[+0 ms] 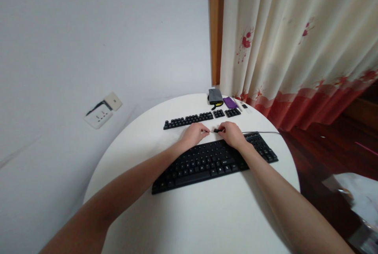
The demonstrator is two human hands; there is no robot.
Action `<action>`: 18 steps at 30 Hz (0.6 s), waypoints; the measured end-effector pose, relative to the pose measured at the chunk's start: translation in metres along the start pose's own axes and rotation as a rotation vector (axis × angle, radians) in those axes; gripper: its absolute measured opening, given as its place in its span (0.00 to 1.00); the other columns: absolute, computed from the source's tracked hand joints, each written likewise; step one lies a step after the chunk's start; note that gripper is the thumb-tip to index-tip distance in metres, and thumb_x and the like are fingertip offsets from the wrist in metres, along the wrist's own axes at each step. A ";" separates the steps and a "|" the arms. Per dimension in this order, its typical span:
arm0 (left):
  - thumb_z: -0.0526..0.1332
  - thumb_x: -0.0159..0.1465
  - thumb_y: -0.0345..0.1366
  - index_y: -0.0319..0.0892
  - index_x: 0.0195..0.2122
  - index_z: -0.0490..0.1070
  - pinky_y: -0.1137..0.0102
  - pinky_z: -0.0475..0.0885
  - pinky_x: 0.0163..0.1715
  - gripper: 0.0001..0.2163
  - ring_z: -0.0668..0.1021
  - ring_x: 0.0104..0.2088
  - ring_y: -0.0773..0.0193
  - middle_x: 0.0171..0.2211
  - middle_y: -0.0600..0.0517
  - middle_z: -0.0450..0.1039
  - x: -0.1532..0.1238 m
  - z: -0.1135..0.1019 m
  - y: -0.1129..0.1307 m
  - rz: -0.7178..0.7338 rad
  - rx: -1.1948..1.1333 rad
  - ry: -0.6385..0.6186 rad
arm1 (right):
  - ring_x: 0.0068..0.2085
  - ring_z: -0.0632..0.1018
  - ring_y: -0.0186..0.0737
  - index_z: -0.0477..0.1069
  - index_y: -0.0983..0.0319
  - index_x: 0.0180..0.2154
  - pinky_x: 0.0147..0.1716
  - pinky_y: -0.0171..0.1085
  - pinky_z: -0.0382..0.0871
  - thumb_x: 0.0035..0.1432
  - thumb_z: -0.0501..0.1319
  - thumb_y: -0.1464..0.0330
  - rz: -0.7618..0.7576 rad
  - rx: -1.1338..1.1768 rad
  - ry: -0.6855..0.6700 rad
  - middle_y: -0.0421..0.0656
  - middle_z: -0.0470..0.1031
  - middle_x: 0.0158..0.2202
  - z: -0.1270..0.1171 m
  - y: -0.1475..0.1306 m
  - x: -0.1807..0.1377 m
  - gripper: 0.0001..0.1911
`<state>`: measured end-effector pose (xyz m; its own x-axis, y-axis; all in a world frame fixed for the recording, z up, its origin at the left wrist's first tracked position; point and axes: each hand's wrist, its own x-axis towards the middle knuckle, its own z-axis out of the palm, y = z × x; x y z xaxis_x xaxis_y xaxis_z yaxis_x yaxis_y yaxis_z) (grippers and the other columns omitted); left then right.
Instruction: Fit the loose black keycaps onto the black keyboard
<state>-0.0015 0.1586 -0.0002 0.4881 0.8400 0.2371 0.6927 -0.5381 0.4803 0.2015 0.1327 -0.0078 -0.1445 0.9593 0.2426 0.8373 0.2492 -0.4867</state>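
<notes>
My right hand (pixel 232 134) pinches a small black USB plug (pixel 216 130), its pale end pointing left. My left hand (pixel 195 134) faces it across a small gap, thumb and fingertips pressed together; what they hold, if anything, is too small to make out. Both hands are over the back edge of a black keyboard (pixel 206 161), which lies flat and slightly slanted under my forearms. A thin dark cable (pixel 262 132) runs along the table behind the keyboard, to the right of my right hand. Beyond my hands sit black keycaps (pixel 189 120) in rows, split into several blocks.
At the back of the round white table (pixel 189 214) lie a grey pouch (pixel 215 96), a purple cloth (pixel 230 102) and a few small slim items (pixel 244 106). A wall with a socket (pixel 100 115) borders the left; a curtain (pixel 283 49) hangs at the right.
</notes>
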 end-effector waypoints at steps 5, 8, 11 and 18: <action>0.68 0.58 0.34 0.44 0.38 0.81 0.67 0.74 0.41 0.07 0.80 0.36 0.60 0.36 0.51 0.81 -0.033 -0.007 0.043 -0.035 -0.206 -0.021 | 0.35 0.76 0.38 0.77 0.62 0.35 0.37 0.34 0.65 0.55 0.65 0.70 0.024 0.067 0.052 0.45 0.79 0.35 -0.004 0.000 -0.001 0.04; 0.68 0.58 0.35 0.46 0.34 0.81 0.67 0.74 0.39 0.04 0.80 0.35 0.60 0.33 0.53 0.81 -0.055 -0.008 0.069 0.015 -0.160 -0.059 | 0.34 0.76 0.38 0.77 0.62 0.34 0.36 0.34 0.65 0.55 0.65 0.70 0.025 0.131 0.076 0.44 0.79 0.34 -0.006 0.000 -0.001 0.03; 0.68 0.58 0.34 0.46 0.32 0.81 0.65 0.74 0.42 0.02 0.79 0.37 0.60 0.34 0.54 0.81 -0.066 -0.003 0.078 0.051 -0.128 -0.053 | 0.33 0.76 0.38 0.77 0.62 0.33 0.36 0.34 0.65 0.54 0.65 0.70 0.032 0.159 0.080 0.44 0.79 0.32 -0.007 -0.001 -0.002 0.03; 0.67 0.60 0.37 0.47 0.33 0.81 0.64 0.74 0.42 0.04 0.79 0.38 0.60 0.35 0.53 0.81 -0.071 0.011 0.065 0.018 -0.256 -0.019 | 0.33 0.76 0.38 0.77 0.62 0.33 0.36 0.34 0.66 0.54 0.66 0.69 0.045 0.174 0.072 0.44 0.79 0.32 -0.010 -0.001 -0.003 0.03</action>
<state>0.0150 0.0634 0.0055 0.5109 0.8275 0.2327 0.5277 -0.5156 0.6750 0.2064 0.1279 -0.0002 -0.0655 0.9596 0.2735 0.7373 0.2312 -0.6348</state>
